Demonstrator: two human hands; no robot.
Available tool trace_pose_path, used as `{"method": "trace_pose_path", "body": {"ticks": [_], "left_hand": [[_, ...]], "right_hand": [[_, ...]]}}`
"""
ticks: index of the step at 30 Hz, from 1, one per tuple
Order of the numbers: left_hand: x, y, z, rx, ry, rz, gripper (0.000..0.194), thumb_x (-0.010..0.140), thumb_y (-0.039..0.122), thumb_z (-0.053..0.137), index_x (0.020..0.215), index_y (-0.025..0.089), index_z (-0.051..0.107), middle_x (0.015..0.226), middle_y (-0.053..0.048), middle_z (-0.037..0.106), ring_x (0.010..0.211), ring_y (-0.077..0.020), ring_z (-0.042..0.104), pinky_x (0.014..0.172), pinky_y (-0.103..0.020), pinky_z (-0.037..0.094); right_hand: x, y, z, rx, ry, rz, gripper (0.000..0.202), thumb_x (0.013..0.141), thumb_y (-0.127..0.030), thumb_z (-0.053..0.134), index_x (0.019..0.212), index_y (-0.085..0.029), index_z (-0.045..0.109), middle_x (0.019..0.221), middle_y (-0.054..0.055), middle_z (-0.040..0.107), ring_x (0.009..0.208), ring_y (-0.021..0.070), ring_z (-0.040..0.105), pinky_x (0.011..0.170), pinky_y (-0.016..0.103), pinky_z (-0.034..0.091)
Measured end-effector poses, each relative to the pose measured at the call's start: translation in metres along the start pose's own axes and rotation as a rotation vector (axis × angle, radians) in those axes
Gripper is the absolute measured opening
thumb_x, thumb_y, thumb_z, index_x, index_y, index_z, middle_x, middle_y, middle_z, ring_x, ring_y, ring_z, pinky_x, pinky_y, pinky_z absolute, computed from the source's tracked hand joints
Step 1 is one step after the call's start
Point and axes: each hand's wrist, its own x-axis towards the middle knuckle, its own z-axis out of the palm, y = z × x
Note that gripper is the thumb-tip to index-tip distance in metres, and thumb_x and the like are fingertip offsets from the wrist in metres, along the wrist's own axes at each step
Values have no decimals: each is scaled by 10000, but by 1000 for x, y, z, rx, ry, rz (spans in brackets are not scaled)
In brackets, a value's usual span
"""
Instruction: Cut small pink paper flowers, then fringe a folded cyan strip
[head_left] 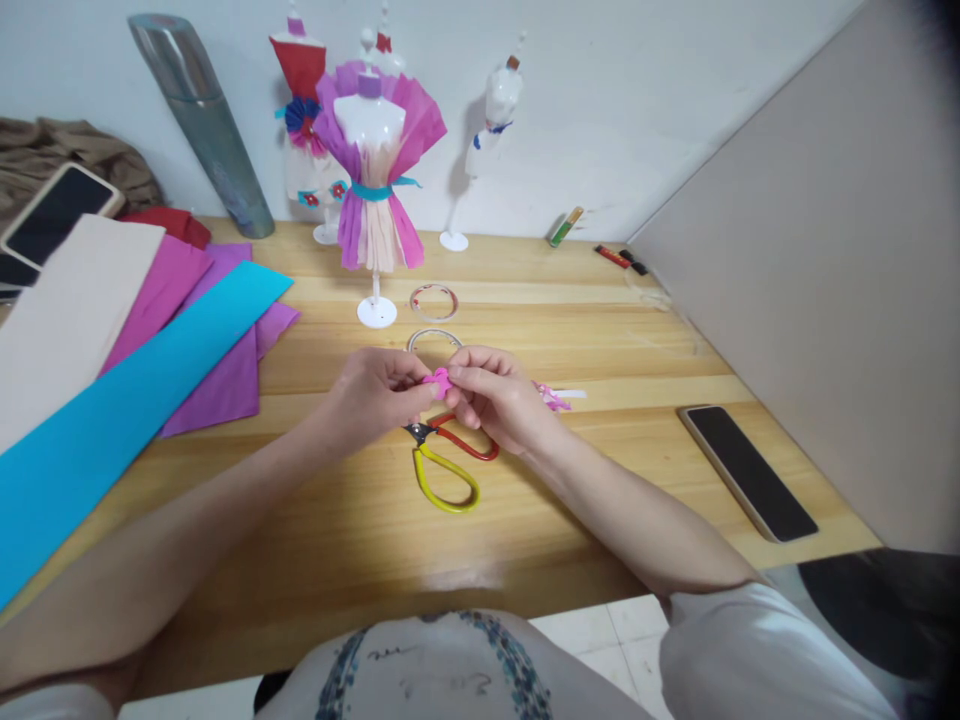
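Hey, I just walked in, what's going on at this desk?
A person's left hand and right hand pinch a small pink piece above the table. Scissors with red and yellow handles lie just below. A mini mannequin in a paper-like dress stands behind, and a blue sheet lies at left.

White wall (637, 110) behind wooden table (600, 335), tiled floor (630, 635)

A: Scissors (422, 434), blades?
B: Hidden behind left hand (366, 398).
A: Blue paper (150, 390)?
B: Cut off at left edge.
A: Pink piece (440, 380)?
B: Partly covered by fingertips (460, 377); exact shape unclear.
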Motion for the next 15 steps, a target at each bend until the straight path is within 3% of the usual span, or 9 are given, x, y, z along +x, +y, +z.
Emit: {"method": "trace_pose_path", "body": {"ticks": [6, 11, 15], "left_hand": [[1, 10, 0, -74, 10, -120, 169, 712, 126, 683, 549, 165, 668, 466, 10, 636, 437, -92, 584, 454, -178, 470], [4, 9, -4, -154, -23, -140, 137, 663, 147, 728, 539, 158, 671, 494, 3, 662, 430, -93, 597, 439, -177, 480], [4, 7, -5, -192, -27, -135, 146, 642, 173, 762, 534, 156, 665, 492, 5, 660, 416, -86, 586, 427, -171, 472]], "right_hand": [[1, 2, -3, -14, -8, -31, 270, 670, -371, 843, 700, -176, 659, 522, -29, 665, 343, 65, 483, 332, 168, 319], [-2, 5, -5, -111, -24, -170, 284, 745, -417, 834, 818, -183, 690, 577, -34, 682, 376, 69, 510, 370, 179, 384], [-4, 5, -5, -188, -25, -194, 309, 750, -431, 848, 832, -182, 683, 587, -42, 660, 390, 65, 515, 384, 179, 395]]}}
